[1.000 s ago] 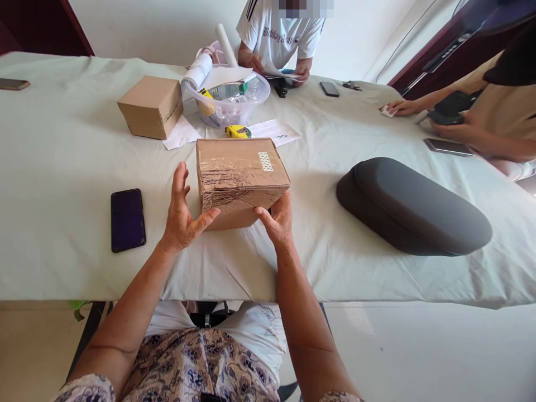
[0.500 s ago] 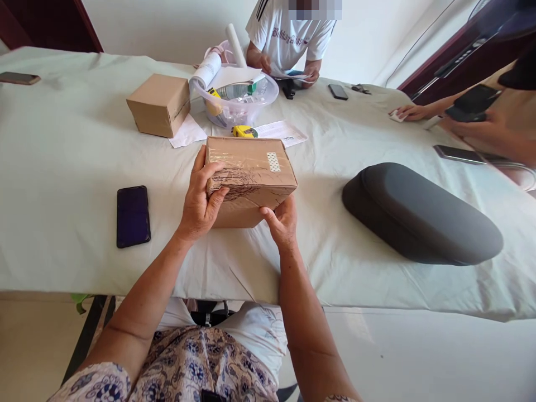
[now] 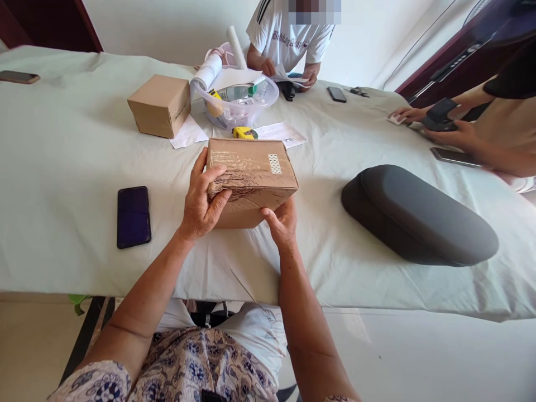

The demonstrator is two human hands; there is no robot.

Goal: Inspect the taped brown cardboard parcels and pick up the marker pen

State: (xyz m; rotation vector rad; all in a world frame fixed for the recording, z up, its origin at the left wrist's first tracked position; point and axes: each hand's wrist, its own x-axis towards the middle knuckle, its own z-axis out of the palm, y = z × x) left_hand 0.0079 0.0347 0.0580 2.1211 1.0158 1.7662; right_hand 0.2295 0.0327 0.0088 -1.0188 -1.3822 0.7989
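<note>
Between my two hands is a brown cardboard box [image 3: 255,167], tilted, with dark scribbled lines near its front edge and a white patterned patch on top. My left hand [image 3: 203,198] grips its left side, thumb and fingers on the top and front. My right hand [image 3: 283,222] clasps the lower right corner, thumb on the front face; its other fingers are mostly hidden behind the box. Just beyond the box lies a yellow tape measure [image 3: 245,133] beside a paper sheet [image 3: 285,134]. A dark phone [image 3: 133,217] lies to the left of my hands.
A second cardboard box [image 3: 161,106] stands back left, beside a clear plastic basin [image 3: 263,100] holding a bottle and paper rolls. A dark padded case [image 3: 419,215] lies right. One person [image 3: 288,39] holds papers across the cloth-covered table [image 3: 62,162]; another person's hands [image 3: 452,131] hold a dark object.
My hands and the box stay almost still. At the right, the other person's hand with the dark object has moved left.
</note>
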